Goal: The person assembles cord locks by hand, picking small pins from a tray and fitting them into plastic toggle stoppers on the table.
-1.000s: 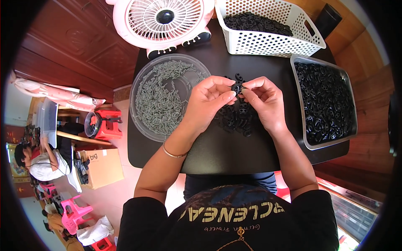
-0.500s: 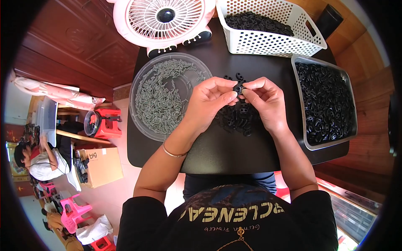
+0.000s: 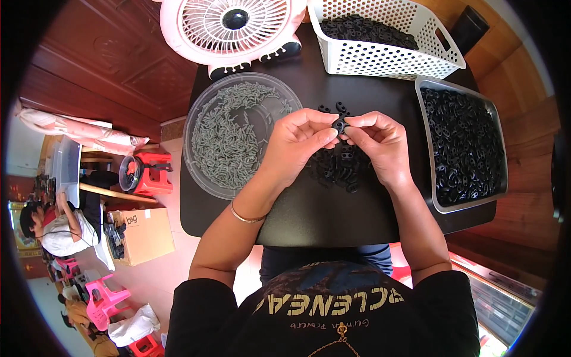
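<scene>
Left hand (image 3: pixel 291 144), right hand (image 3: pixel 383 146), pinching black piece (image 3: pixel 340 125), long axis roughly fore-and-aft

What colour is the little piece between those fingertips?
Black; the little piece shows best in the head view.

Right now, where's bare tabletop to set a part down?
Free: black tabletop between its near edge and loose black two-holed pieces; also between the white perforated plastic basket and right hand. Crowded: between that and the left hand, where pieces lie.

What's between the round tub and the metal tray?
In the head view: the left hand and right hand, fingertips on a small black part, plus a loose pile of black parts on the table.
</scene>
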`<move>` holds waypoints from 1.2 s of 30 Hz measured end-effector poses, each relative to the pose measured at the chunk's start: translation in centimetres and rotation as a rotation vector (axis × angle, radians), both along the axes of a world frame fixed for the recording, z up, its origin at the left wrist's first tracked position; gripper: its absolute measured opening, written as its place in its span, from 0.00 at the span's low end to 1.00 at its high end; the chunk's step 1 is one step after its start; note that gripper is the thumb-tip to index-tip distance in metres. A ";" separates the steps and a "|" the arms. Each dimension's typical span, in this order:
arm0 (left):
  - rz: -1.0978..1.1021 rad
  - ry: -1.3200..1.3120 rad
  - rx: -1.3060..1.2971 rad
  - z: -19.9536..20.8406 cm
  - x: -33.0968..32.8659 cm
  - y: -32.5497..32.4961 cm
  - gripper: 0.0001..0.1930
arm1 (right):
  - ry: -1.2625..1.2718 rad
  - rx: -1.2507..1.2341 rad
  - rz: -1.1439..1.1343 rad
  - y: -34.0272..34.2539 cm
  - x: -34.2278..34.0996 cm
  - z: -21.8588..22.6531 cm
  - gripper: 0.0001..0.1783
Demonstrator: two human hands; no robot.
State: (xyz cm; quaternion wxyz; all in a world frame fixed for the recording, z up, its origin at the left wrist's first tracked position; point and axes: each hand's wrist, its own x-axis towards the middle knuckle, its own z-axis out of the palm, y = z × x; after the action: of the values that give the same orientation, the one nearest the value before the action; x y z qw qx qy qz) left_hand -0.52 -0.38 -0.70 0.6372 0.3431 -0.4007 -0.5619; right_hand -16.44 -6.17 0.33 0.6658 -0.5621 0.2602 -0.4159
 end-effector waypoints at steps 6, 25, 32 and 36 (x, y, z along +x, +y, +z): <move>0.021 -0.045 0.003 0.1 -0.1 0.1 0.10 | 0.000 -0.010 -0.015 0.3 0.2 0.0 0.05; 0.040 0.098 0.065 -0.1 -0.3 0.2 0.09 | -0.099 0.098 0.005 0.2 0.4 -0.6 0.05; 0.033 0.049 0.058 0.0 -0.1 0.2 0.08 | -0.040 0.039 0.004 0.2 0.3 -0.3 0.05; 0.028 0.068 0.091 0.2 0.0 0.3 0.09 | -0.025 0.025 0.041 0.1 0.3 0.2 0.06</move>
State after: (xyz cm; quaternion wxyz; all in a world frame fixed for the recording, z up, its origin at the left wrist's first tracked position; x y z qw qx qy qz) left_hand -0.52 -0.11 -0.48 0.6420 0.3582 -0.3481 -0.5817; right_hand -16.12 -6.03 0.56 0.6845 -0.5535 0.2455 -0.4060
